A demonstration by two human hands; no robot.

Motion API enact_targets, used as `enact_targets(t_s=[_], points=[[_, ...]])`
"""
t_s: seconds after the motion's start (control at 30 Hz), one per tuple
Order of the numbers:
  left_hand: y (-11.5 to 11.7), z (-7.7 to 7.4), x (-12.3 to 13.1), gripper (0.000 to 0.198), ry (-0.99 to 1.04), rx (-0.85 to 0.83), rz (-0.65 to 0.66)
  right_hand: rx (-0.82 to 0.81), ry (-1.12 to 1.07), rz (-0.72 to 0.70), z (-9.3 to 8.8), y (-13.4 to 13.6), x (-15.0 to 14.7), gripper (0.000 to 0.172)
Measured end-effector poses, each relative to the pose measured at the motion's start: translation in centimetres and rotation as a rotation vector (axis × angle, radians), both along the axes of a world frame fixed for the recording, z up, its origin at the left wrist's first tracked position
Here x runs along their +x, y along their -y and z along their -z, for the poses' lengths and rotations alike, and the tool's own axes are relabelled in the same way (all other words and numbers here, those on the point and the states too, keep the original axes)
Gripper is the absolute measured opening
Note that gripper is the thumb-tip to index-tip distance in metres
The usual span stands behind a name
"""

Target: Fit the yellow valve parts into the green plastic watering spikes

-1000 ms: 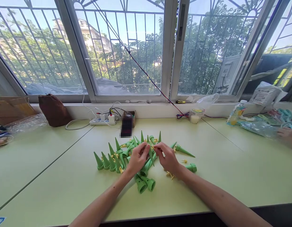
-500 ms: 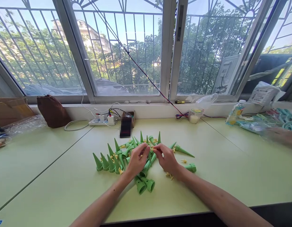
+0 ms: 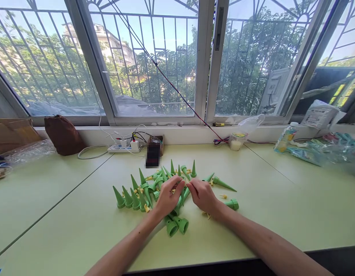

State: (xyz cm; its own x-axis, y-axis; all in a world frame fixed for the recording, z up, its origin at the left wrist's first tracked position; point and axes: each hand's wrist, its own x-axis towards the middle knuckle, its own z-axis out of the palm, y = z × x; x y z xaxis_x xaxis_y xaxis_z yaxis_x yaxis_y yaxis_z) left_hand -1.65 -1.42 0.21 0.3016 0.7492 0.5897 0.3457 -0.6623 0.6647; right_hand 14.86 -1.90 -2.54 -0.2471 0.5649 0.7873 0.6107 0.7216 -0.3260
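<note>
My left hand point(image 3: 169, 194) is closed around a green plastic watering spike point(image 3: 182, 197), whose pointed end hangs below the fingers. Fingertips of my right hand point(image 3: 203, 194) pinch close beside it, on what seems to be a small yellow valve, mostly hidden between the two hands. Under and around both hands lies a heap of green spikes. Several stand point up in a row at the left, such as this upright spike point(image 3: 119, 197). Two hollow green caps point(image 3: 182, 225) face me at the front. A loose yellow valve point(image 3: 223, 196) rests to the right.
A phone-like dark object point(image 3: 152, 155) leans at a small box behind the heap. Farther back are a power strip point(image 3: 124, 147), a brown bag point(image 3: 64, 135), a jar point(image 3: 236, 142) and a bottle point(image 3: 285, 138). Plastic-wrapped items point(image 3: 309, 151) lie at right. The table's front edge is near me.
Both hands have drawn closer round the small yellow part, and my fingers now hide most of it. Another person's hand at the far right has left the view.
</note>
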Motion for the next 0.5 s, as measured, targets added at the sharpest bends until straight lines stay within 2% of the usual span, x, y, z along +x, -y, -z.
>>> enact_targets(t_s=[0.23, 0.5], points=[[0.14, -0.13, 0.14, 0.030, -0.004, 0.036, 0.018, 0.017, 0.047, 0.044, 0.11, -0.08, -0.09, 0.039], [0.12, -0.13, 0.03, 0.028, -0.008, 0.042, 0.017, -0.002, 0.038, 0.003, 0.05, -0.03, -0.15, 0.037]])
